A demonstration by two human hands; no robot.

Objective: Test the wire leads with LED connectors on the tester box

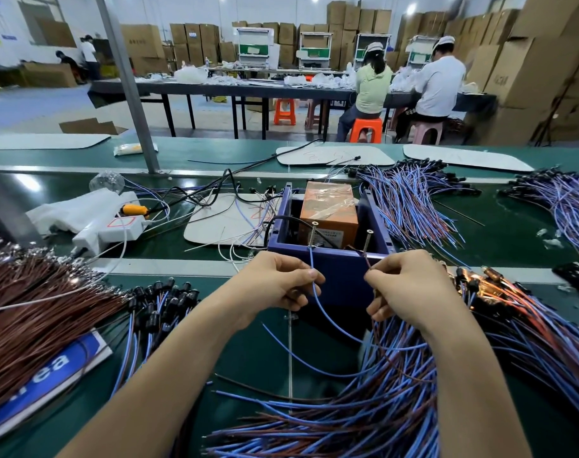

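The tester box (pixel 334 269), a dark blue open-topped case, is sitting at the middle of the green surface (pixel 241 365), with both hands working right at its near wall. An orange block (pixel 327 206) wrapped in clear tape is filling the far half of the box. Two long screws are leaning up from the near rim, the left screw (pixel 314 233) and the right screw (pixel 368 241).

The left hand (pixel 274 282), at 7 o'clock from the box, is pinching a blue lead (pixel 318 300) between thumb and forefinger. The lead's upper tip is reaching the foot of the left screw and seems to be touching it, while the rest is curving down toward 5 o'clock. The right hand (pixel 410 285), at 5 o'clock from the box, is gripping a thin brown lead (pixel 366 259) with curled fingers and holding its tip up against the base of the right screw.

Both leads are trailing into a big heap of blue and brown leads (pixel 380 408) spreading over the surface at 5 o'clock. At 8 o'clock a cluster of black LED connectors (pixel 162 299) is lying beside a thick bundle of brown wires (pixel 33 312). More blue leads (pixel 410 200) are fanning out at 1 o'clock, just beside the box. A white power strip (pixel 109 229) is lying at 10 o'clock. Well beyond, at 12 o'clock, two workers in caps are sitting at another table.
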